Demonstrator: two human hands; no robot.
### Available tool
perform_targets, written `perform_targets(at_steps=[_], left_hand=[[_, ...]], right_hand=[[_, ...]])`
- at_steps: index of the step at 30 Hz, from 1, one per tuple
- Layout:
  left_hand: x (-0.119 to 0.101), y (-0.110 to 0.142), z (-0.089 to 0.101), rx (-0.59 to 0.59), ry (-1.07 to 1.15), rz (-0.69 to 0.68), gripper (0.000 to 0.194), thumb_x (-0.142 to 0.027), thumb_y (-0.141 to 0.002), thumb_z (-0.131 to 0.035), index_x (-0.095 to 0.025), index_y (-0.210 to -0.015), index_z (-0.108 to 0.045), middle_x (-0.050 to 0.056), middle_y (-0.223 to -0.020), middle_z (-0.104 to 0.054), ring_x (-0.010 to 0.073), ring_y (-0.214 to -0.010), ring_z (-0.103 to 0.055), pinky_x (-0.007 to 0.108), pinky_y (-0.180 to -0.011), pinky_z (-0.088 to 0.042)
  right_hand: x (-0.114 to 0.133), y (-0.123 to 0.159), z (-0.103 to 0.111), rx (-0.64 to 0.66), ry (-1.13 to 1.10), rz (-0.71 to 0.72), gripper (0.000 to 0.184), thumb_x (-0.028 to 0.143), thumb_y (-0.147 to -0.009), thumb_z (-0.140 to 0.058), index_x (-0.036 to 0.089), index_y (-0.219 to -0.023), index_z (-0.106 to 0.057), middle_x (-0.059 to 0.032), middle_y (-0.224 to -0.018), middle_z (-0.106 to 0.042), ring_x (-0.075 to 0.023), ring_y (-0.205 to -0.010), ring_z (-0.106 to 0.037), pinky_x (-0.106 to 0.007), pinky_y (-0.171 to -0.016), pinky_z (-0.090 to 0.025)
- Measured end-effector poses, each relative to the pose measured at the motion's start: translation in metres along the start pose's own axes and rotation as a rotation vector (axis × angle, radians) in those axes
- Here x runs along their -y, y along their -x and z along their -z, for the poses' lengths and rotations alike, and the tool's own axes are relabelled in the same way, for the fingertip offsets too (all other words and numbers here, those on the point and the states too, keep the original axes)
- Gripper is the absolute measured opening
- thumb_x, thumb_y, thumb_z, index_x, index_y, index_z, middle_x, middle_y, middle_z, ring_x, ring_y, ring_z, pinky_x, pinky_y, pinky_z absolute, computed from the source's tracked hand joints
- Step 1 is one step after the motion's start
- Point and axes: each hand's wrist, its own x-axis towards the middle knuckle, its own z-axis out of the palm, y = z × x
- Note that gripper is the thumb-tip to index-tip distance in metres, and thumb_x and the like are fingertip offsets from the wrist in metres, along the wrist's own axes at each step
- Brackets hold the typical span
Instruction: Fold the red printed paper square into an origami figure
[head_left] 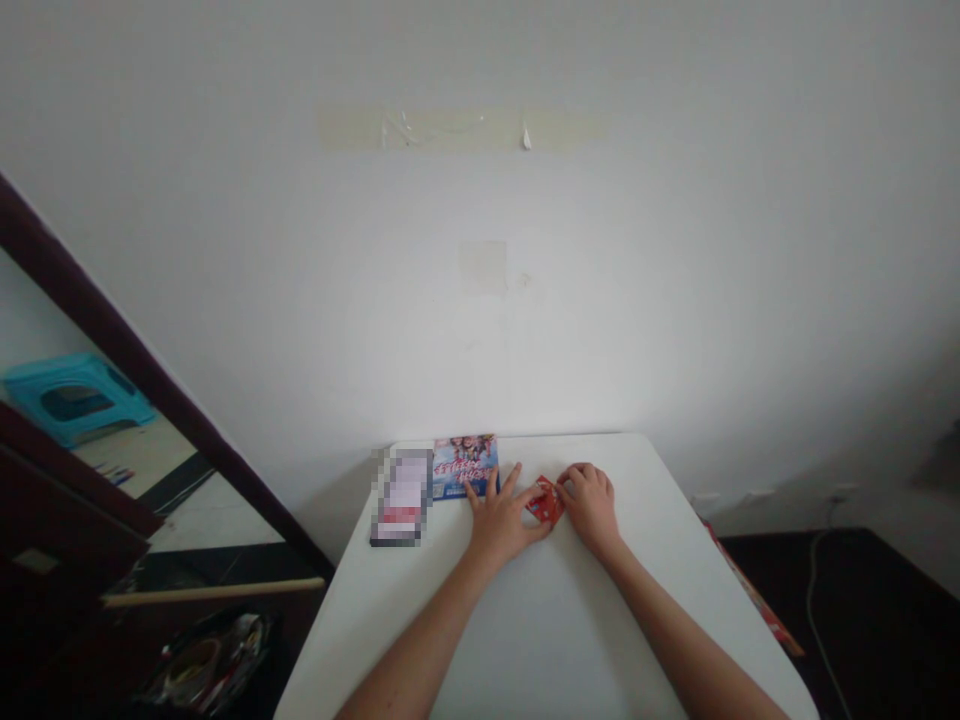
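A small red piece of folded paper (544, 505) with pale print rests on the white table between my two hands. My left hand (501, 518) holds its left side with thumb and index finger, while the other fingers spread out over the table towards a blue printed booklet or sheet (457, 472). At the paper's right corner, my right hand (592, 503) pinches the edge with its fingers curled in. The fingertips hide parts of the paper's edges. Left of the printed sheet lies a pixelated, phone-like object (403, 497).
The white table (517, 640) stands against a pale wall (480, 340) with tape marks. To the left are a dark-framed mirror (187, 430) showing a blue stool (79, 395), a wooden stick (217, 592) and a black bag-lined bin (206, 665). A cable (811, 590) hangs at right.
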Motion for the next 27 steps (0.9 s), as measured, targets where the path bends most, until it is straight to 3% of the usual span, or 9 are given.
perform_targets(at_steps=[15, 27], left_hand=[[0.008, -0.001, -0.01, -0.033, -0.04, -0.038, 0.058, -0.074, -0.074, -0.059, -0.059, -0.129, -0.051, -0.01, -0.159, -0.031, 0.0404, -0.146, -0.021, 0.081, -0.107, 0.001], [0.009, -0.002, -0.008, -0.025, -0.003, -0.044, 0.056, -0.074, -0.074, -0.059, -0.058, -0.128, -0.053, -0.008, -0.159, -0.032, 0.0409, -0.146, -0.019, 0.081, -0.106, 0.002]], right_hand=[[-0.005, -0.002, 0.002, 0.007, -0.045, -0.018, 0.023, 0.033, -0.094, -0.048, 0.026, -0.099, -0.069, -0.0064, -0.108, -0.062, -0.0229, -0.105, -0.054, -0.038, -0.096, -0.038], [-0.004, -0.001, 0.015, 0.061, 0.029, 0.102, 0.018, 0.038, -0.091, -0.056, 0.033, -0.102, -0.068, -0.0038, -0.112, -0.061, -0.0235, -0.107, -0.052, -0.04, -0.096, -0.038]])
